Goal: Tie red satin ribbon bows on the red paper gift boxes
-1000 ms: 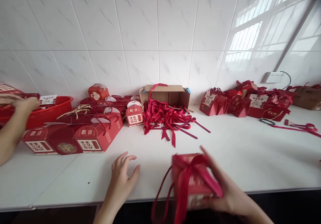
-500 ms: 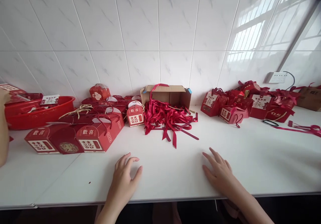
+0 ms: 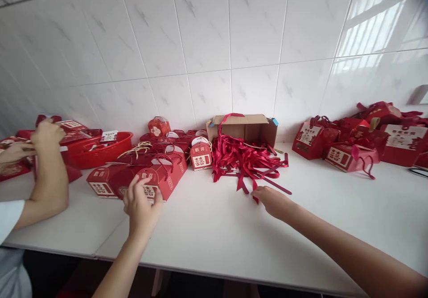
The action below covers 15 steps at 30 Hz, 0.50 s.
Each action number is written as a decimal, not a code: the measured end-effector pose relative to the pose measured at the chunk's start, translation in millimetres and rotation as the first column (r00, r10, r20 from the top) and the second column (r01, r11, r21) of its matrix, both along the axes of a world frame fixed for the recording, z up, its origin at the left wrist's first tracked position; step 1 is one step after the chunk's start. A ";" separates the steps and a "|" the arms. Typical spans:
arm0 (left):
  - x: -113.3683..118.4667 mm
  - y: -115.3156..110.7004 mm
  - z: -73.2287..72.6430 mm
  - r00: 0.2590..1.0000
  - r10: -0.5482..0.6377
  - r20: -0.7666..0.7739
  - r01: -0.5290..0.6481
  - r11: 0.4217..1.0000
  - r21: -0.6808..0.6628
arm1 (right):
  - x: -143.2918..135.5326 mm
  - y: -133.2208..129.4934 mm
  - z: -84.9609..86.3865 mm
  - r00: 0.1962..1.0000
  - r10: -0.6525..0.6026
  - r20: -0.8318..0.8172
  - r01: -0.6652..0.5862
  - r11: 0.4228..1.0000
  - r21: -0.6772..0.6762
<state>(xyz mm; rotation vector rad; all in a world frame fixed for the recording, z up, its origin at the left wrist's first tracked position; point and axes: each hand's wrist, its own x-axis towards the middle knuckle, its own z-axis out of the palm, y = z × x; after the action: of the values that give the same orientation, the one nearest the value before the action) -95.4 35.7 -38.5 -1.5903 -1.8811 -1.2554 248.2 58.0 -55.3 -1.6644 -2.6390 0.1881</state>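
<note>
My right grip [image 3: 272, 200] is pinched shut on the near end of a red ribbon [image 3: 255, 195], which runs out of the tangled ribbon pile [image 3: 245, 153] in the middle of the table [image 3: 214, 240]. My left grip [image 3: 140, 211] is open, its fingers spread and curved in front of the white-labelled face of the near-right red gift box [image 3: 175, 172]; from here I can't tell whether the fingertips are actually touching it.

That box stands at the right end of a near row of red boxes on my left, with more boxes packed behind it, some with twisted cord handles. A small red box [image 3: 201, 154] with a rounded top stands upright between that group and the ribbons. Behind the pile I've got an open cardboard box [image 3: 256, 131] lying against the tiled wall [image 3: 207, 93], its opening facing me and ribbons spilling from it.

Over to the right, a cluster of red gift boxes [image 3: 403, 144] sits near the wall, with a lower box [image 3: 354, 157] with a cord loop at its near side. Far left, a red basin [image 3: 103, 155] holds printed packaging. Beside it a co-worker's hands [image 3: 48, 135] are busy over red boxes; I can't make out what they hold.
</note>
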 end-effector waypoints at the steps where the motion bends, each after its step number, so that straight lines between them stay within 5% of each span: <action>1: -6.8 6.4 7.7 1.000 0.009 -0.026 -0.009 1.000 -0.011 | 1.8 1.4 -4.9 1.000 -0.005 -0.016 0.005 1.000 0.000; 5: -20.6 28.6 22.1 0.987 -0.005 -0.161 -0.028 0.978 -0.205 | 5.6 2.4 -10.9 0.992 0.004 -0.127 0.000 0.999 0.033; 8: -25.1 39.8 17.3 0.971 0.001 -0.239 -0.077 0.948 -0.307 | 7.1 7.6 14.7 0.884 0.025 -0.467 0.047 0.989 0.140; 10: -31.2 44.0 10.5 0.962 -0.038 -0.269 -0.054 0.944 -0.326 | 10.5 12.3 46.3 0.663 -0.008 -0.748 0.199 0.966 0.166; 12: -40.3 44.5 3.1 0.952 -0.110 -0.285 0.009 0.942 -0.335 | 18.0 14.4 82.0 0.322 -0.013 -0.947 0.295 0.951 0.087; 14: -49.5 40.0 -3.3 0.929 -0.223 -0.295 0.115 0.932 -0.343 | 30.6 12.0 113.2 -0.092 0.173 -0.981 0.335 0.933 0.134; 15: -52.5 35.7 -5.7 0.909 -0.287 -0.301 0.175 0.921 -0.349 | 38.7 9.4 125.0 -0.216 0.273 -0.937 0.340 0.921 0.190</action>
<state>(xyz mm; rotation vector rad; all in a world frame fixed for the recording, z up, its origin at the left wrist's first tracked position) -147.9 71.3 -44.3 -2.1005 -1.7613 -0.7065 286.9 67.4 69.7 -0.6333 -1.0681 0.6169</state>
